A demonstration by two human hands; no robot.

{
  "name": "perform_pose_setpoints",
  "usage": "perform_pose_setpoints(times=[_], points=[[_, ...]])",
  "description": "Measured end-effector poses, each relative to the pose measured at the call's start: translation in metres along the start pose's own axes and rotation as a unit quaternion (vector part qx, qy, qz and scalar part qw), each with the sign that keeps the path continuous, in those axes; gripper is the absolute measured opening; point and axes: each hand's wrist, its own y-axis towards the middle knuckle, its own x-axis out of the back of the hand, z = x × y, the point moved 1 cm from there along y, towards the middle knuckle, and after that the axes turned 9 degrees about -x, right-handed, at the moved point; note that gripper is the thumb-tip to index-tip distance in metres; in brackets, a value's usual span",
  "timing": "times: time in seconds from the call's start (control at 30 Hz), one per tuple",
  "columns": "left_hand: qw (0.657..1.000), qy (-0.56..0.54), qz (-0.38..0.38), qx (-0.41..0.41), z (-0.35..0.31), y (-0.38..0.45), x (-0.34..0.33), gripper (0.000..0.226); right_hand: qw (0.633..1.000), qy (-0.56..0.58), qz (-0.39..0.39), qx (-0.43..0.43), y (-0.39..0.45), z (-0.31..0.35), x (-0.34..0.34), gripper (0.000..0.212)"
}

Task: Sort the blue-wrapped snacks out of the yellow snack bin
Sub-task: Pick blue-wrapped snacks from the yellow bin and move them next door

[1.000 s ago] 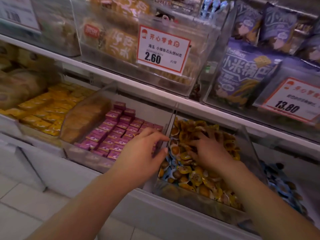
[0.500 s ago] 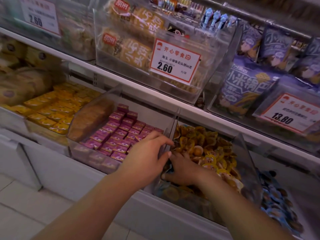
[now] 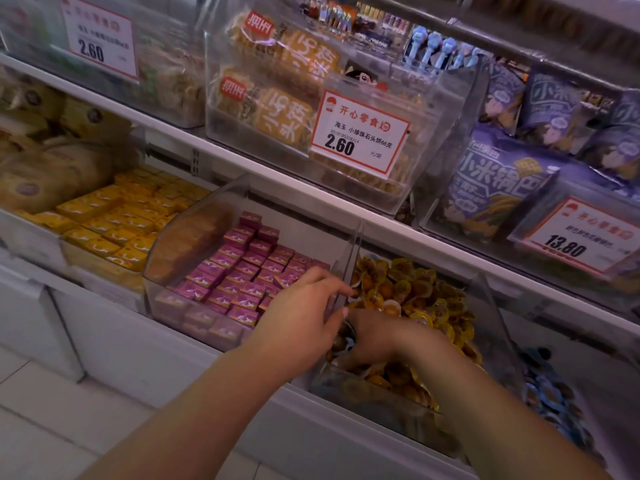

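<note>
The yellow snack bin (image 3: 493, 317) is a clear tub on the lower shelf, heaped with round yellow-wrapped snacks (image 3: 420, 292). My left hand (image 3: 301, 317) reaches across the bin's left wall, with its fingertips over the snacks, thumb and fingers apart, and nothing seen in them. My right hand (image 3: 375, 337) is pushed down into the front left corner of the bin. Its fingers are buried among the snacks and partly hidden behind my left hand. Blue-wrapped snacks (image 3: 550, 396) lie in the neighbouring bin on the right. Any blue ones under my hands are hidden.
A clear bin of purple boxes (image 3: 242, 271) sits directly left of the yellow bin, with yellow boxes (image 3: 121, 220) further left. The shelf above holds biscuit packs behind a 2.60 price tag (image 3: 360, 133) and purple bags (image 3: 491, 188). The white tiled floor (image 3: 52, 427) is below.
My right hand moved from the middle of the yellow bin to its front left corner and dug in. My left hand shifted right, over the bin's wall. The view tilted upward.
</note>
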Motion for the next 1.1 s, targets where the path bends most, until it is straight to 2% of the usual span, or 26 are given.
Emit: perform_pose_setpoints(times=[0.1,0.2,0.37,0.47,0.57,0.67,0.77,0.9,1.1], points=[[1.0,-0.006,0.004,0.0,0.001,-0.001,0.0,0.025,0.998,-0.065,0.023,-0.005,-0.003,0.006,0.008,0.085],[1.0,-0.009,0.004,0.001,0.001,0.0,0.001,0.026,0.995,-0.097,0.023,-0.008,-0.009,0.011,0.009,0.076],[1.0,-0.002,0.002,-0.005,0.001,0.001,-0.001,0.025,0.997,-0.08,-0.013,-0.012,-0.021,0.009,0.004,0.058],[1.0,0.004,-0.002,-0.006,0.002,0.001,-0.002,0.025,0.998,-0.059,-0.001,-0.001,-0.023,0.01,0.003,0.052],[1.0,0.003,0.0,-0.003,0.002,0.001,-0.003,0.025,0.997,-0.05,0.055,0.022,-0.015,0.017,0.005,0.054],[1.0,0.003,-0.002,-0.002,0.001,0.001,-0.003,0.026,0.993,-0.073,0.085,0.023,-0.009,0.023,0.001,0.066],[1.0,0.001,-0.002,0.0,-0.001,0.0,-0.003,0.026,0.996,-0.057,0.061,0.015,-0.009,0.023,-0.005,0.072],[1.0,-0.004,0.0,-0.001,-0.002,-0.002,-0.003,0.025,0.999,-0.006,0.025,0.034,-0.01,0.017,-0.013,0.053],[1.0,0.0,-0.005,-0.005,-0.002,-0.001,-0.003,0.024,0.996,0.063,0.007,0.059,-0.007,0.002,-0.01,0.039]])
